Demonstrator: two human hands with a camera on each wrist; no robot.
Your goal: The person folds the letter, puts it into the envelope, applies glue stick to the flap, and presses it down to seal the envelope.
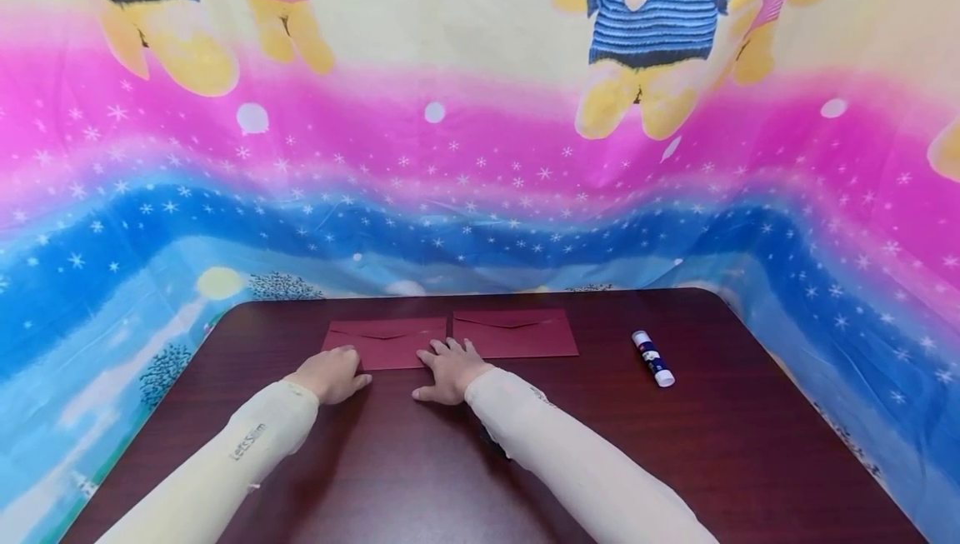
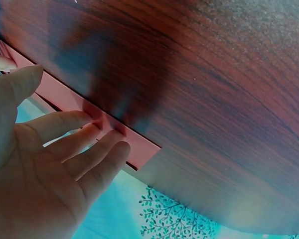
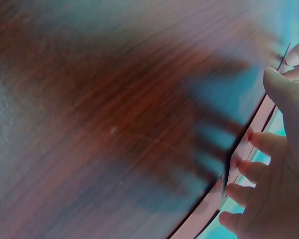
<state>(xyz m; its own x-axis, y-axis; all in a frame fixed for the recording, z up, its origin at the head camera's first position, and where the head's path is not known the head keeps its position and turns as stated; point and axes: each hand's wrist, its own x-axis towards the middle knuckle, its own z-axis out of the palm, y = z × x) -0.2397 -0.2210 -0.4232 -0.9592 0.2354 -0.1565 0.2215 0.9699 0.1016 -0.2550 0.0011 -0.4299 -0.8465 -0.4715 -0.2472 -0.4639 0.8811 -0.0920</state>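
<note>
Two dark red envelopes lie side by side near the table's far edge, flaps facing up. On the left envelope [image 1: 393,351], my left hand [image 1: 335,373] rests its fingertips close to the left end; the fingers are fairly straight in the left wrist view, touching the envelope [image 2: 143,149]. My right hand [image 1: 450,371] is spread, its fingertips on the left envelope's right end and by the left edge of the right envelope [image 1: 525,340]. The right wrist view shows those fingers along the seam between the envelopes, the right envelope [image 3: 202,213] lying lower in that view.
A glue stick [image 1: 652,358] with a white cap and dark blue label lies on the dark wood table [image 1: 600,427], right of the envelopes. Behind and beside the table hangs a patterned cloth [image 1: 495,169] with bears and snowflakes.
</note>
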